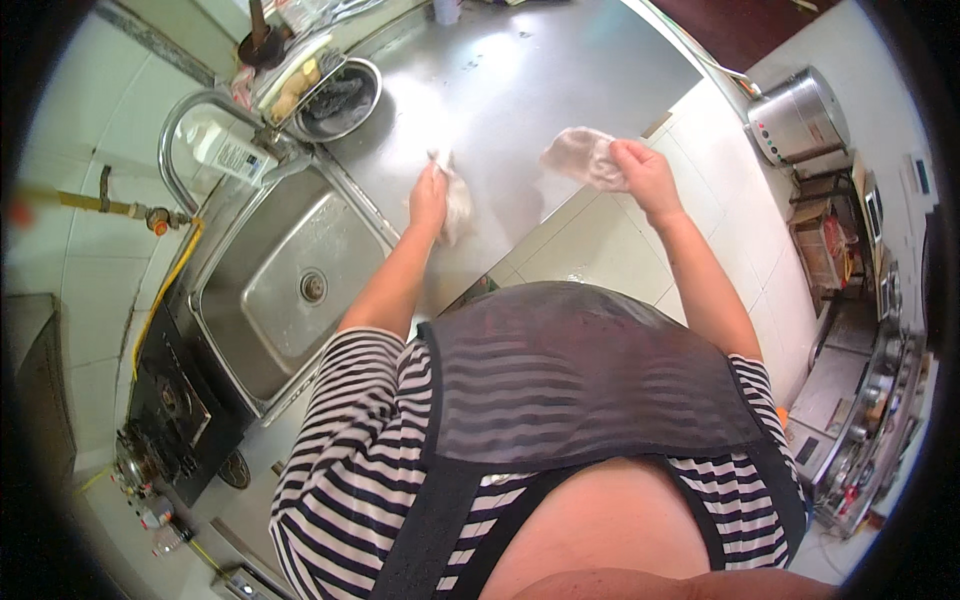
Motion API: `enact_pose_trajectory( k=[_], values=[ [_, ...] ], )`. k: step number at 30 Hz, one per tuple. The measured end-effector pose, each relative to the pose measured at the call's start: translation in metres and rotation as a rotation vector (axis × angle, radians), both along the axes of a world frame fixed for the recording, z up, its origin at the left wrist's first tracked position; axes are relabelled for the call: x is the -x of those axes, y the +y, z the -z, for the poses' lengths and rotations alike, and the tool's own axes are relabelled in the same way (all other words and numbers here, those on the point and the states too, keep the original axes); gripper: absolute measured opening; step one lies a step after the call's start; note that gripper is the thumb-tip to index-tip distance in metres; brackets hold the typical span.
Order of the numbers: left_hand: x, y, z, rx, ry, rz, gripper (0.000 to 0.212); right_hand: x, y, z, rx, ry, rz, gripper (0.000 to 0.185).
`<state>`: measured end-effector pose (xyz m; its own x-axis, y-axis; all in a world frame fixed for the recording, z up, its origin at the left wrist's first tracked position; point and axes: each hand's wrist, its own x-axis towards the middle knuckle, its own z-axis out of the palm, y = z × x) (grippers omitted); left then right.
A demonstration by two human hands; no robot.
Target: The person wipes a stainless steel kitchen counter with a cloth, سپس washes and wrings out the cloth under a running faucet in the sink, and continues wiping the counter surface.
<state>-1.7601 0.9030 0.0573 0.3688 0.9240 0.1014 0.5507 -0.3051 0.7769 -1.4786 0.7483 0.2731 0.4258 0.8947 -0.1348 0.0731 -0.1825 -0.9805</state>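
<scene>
Pinched in my right hand (645, 176) is a thin, pale, damp-looking cloth (585, 156), held out past the front edge of a stainless steel counter (517, 90). My left hand (427, 196) grips a second whitish cloth (457, 206), which hangs or lies over the counter just right of the sink; whether it touches the steel I cannot tell. A stainless steel sink (300, 277) with a drain is beside my left forearm. Behind it, a metal bowl (367, 112) holds dark material.
A curved chrome faucet (169, 142) rises at the sink's back corner, near a white bottle (232, 161) bearing writing. Ginger-like roots (294, 94) sit in a rack by the bowl. A black stove (180, 397) is at left. At right stand a steel appliance (799, 120) and shelving.
</scene>
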Motion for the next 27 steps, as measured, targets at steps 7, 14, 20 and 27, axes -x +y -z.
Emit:
enact_pose_trajectory(
  k=[7, 14, 20, 27],
  values=[
    [0.053, 0.016, -0.099, 0.383, -1.038, -0.657, 0.029, 0.067, 0.080, -0.039, -0.351, -0.444, -0.197, 0.018],
    [0.097, 0.008, -0.102, 0.237, -0.752, -0.564, 0.057, 0.142, 0.096, 0.041, -0.100, -0.919, -0.870, 0.038],
    [0.052, 0.034, -0.050, 0.051, 0.587, -0.192, 0.082, 0.099, 0.091, 0.069, 0.282, -0.854, -0.933, 0.040],
    [-0.012, 0.097, -0.032, -0.105, 0.598, -0.221, 0.085, 0.008, -0.031, 0.103, 0.614, -0.800, -0.544, 0.032]
  ],
)
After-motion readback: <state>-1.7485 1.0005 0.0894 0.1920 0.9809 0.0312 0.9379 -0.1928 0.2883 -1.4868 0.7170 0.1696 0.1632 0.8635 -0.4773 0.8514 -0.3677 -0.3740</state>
